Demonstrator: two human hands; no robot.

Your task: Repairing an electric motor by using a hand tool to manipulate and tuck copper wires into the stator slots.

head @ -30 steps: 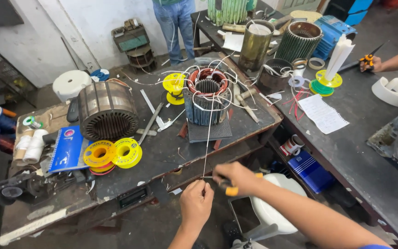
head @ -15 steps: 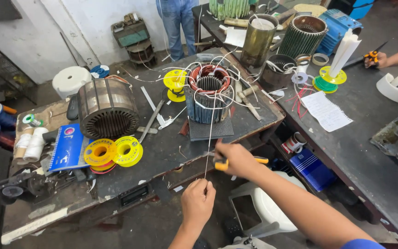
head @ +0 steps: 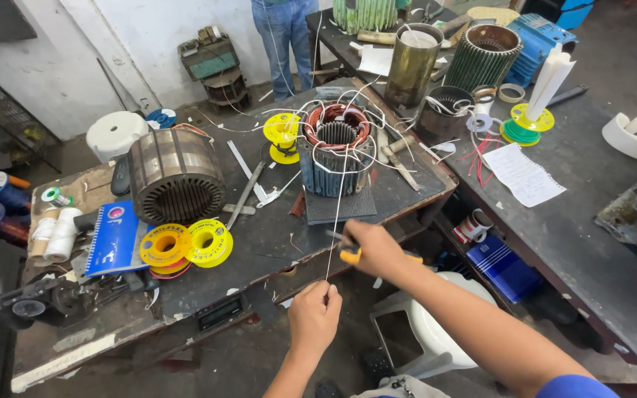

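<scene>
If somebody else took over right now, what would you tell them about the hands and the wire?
Left hand: pinched shut on the lower end of a thin white wire, below the bench edge.
Right hand: closed on a yellow-handled tool, its tip at the same wire.
The wire runs taut up to the blue motor stator with copper windings, which stands on a dark mat on the workbench. Many loose white leads stick out of its top.
Nearby: two yellow spools, a bare grey stator, a blue notebook.
Done: this one wire pulled out straight. Left: the other leads are still loose and tangled.
</scene>
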